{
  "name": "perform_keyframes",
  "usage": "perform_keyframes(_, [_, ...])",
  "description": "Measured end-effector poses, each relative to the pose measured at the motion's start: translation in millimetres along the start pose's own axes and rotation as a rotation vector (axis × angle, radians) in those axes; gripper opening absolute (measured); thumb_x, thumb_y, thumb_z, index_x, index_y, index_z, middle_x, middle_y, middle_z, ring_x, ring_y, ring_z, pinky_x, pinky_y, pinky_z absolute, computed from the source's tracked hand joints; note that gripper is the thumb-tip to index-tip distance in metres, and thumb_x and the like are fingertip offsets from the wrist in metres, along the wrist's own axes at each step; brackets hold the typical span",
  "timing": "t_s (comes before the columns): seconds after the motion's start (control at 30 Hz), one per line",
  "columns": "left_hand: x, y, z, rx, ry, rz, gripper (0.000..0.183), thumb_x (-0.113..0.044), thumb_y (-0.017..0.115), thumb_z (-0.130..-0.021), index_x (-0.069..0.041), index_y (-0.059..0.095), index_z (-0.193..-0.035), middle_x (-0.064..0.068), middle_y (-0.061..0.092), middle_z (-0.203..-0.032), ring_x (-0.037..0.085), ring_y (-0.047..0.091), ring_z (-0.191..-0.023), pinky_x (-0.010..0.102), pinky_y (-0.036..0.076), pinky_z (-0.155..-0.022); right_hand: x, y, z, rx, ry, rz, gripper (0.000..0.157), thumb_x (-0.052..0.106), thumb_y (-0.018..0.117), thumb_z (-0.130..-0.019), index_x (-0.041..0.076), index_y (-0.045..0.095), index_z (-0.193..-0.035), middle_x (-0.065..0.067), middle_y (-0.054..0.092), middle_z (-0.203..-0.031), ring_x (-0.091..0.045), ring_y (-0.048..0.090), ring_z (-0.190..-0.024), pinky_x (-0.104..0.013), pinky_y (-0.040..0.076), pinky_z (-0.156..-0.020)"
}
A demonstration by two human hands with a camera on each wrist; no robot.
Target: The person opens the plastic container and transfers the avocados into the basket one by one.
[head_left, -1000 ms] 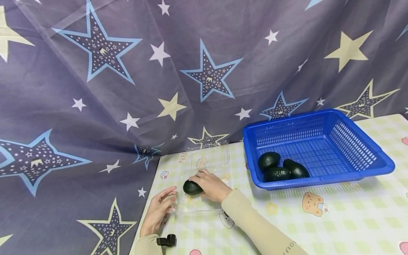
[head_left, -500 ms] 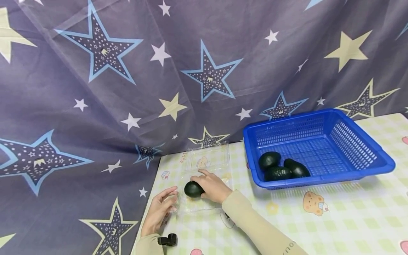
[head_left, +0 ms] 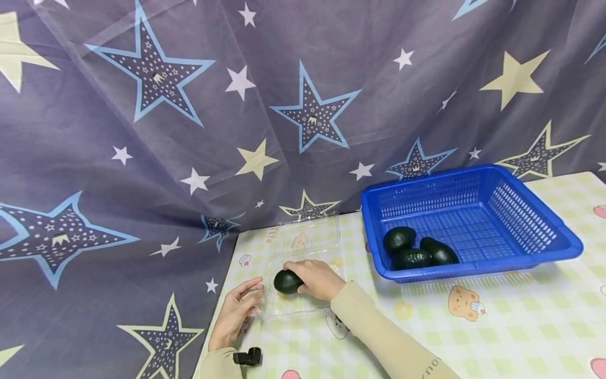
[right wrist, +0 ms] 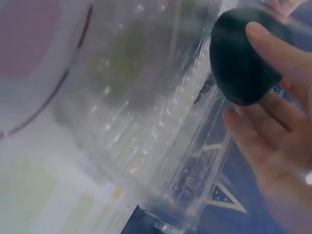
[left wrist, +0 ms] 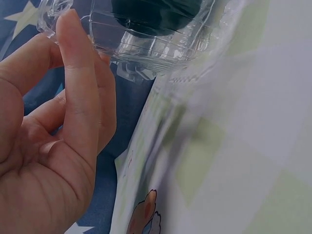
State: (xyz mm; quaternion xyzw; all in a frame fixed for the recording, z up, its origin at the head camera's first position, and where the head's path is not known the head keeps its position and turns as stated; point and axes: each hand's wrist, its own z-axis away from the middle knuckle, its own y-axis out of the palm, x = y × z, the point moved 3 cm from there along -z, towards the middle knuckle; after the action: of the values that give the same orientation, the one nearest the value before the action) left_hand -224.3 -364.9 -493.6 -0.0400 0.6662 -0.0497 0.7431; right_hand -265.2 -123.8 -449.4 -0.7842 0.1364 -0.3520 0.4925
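Note:
My right hand (head_left: 318,278) grips a dark green avocado (head_left: 286,282) over the base of a clear plastic clamshell box (head_left: 305,309). In the right wrist view the thumb lies on one side of the avocado (right wrist: 239,61) and the fingers are on the other. Whether the avocado rests on the box floor I cannot tell. The box's lid (head_left: 307,234) is folded back toward the curtain. At the box's left edge is my left hand (head_left: 236,313), with its fingers loosely bent; in the left wrist view the fingertips touch the clear plastic rim, holding nothing visibly.
A blue perforated basket (head_left: 478,266) stands to the right, with three avocados (head_left: 437,251) in its near left corner. Behind the checked tablecloth (head_left: 388,337) hangs a star-patterned curtain (head_left: 284,173). A black device (head_left: 248,357) sits at the left wrist.
The avocado has shifted very slightly right in my right hand. The right index finger, raised before, now lies lower. The left hand stays about where it was.

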Motion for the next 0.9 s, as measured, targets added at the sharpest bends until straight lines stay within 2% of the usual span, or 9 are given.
perform_keyframes(0.13, [3.8, 1.4, -0.6, -0.013, -0.008, -0.003, 0.048, -0.007, 0.068, -0.093, -0.002, 0.054, -0.139, 0.022, 0.054, -0.130, 0.014, 0.064, -0.084, 0.022, 0.057, -0.059, -1.2, -7.1, 4.0, -0.029, -0.005, -0.021, 0.053, 0.015, 0.083, -0.080, 0.017, 0.057, -0.127, 0.000, 0.070, -0.120, -0.021, 0.068, -0.104, -0.036, 0.057, -0.085])
perform_keyframes(0.37, [2.3, 0.2, -0.3, -0.021, -0.023, -0.023, 0.048, -0.009, 0.069, -0.093, -0.003, 0.055, -0.139, 0.022, 0.056, -0.130, 0.010, 0.063, -0.066, 0.021, 0.055, -0.055, -4.4, -26.7, 12.4, -0.120, -0.034, -0.018, 0.053, 0.015, 0.084, -0.078, 0.015, 0.059, -0.124, 0.000, 0.071, -0.118, -0.021, 0.068, -0.103, -0.039, 0.056, -0.087])
perform_keyframes(0.53, [-0.7, -3.2, 0.5, -0.039, -0.039, -0.056, 0.049, -0.011, 0.068, -0.094, -0.005, 0.054, -0.140, 0.021, 0.056, -0.131, 0.010, 0.063, -0.062, 0.021, 0.053, -0.052, -5.5, -38.5, 17.8, -0.160, -0.059, -0.016, 0.054, 0.015, 0.082, -0.081, 0.013, 0.058, -0.129, -0.004, 0.070, -0.120, -0.022, 0.068, -0.105, -0.040, 0.055, -0.089])
perform_keyframes(0.77, [-0.6, -3.0, -0.9, -0.037, -0.031, -0.073, 0.049, -0.013, 0.069, -0.094, -0.005, 0.054, -0.141, 0.021, 0.056, -0.131, 0.011, 0.063, -0.061, 0.022, 0.052, -0.052, -5.6, -56.7, 29.2, -0.169, -0.040, 0.001, 0.058, 0.015, 0.076, -0.087, 0.015, 0.054, -0.140, -0.007, 0.064, -0.133, -0.024, 0.063, -0.119, -0.040, 0.052, -0.099])
perform_keyframes(0.9, [0.4, -1.2, -1.9, -0.036, -0.037, -0.069, 0.049, -0.013, 0.068, -0.094, -0.005, 0.054, -0.141, 0.020, 0.056, -0.131, 0.011, 0.064, -0.060, 0.021, 0.051, -0.051, -6.3, -68.9, 37.3, -0.186, -0.031, 0.015, 0.058, 0.017, 0.075, -0.088, 0.016, 0.054, -0.142, -0.007, 0.063, -0.133, -0.025, 0.062, -0.120, -0.041, 0.052, -0.099])
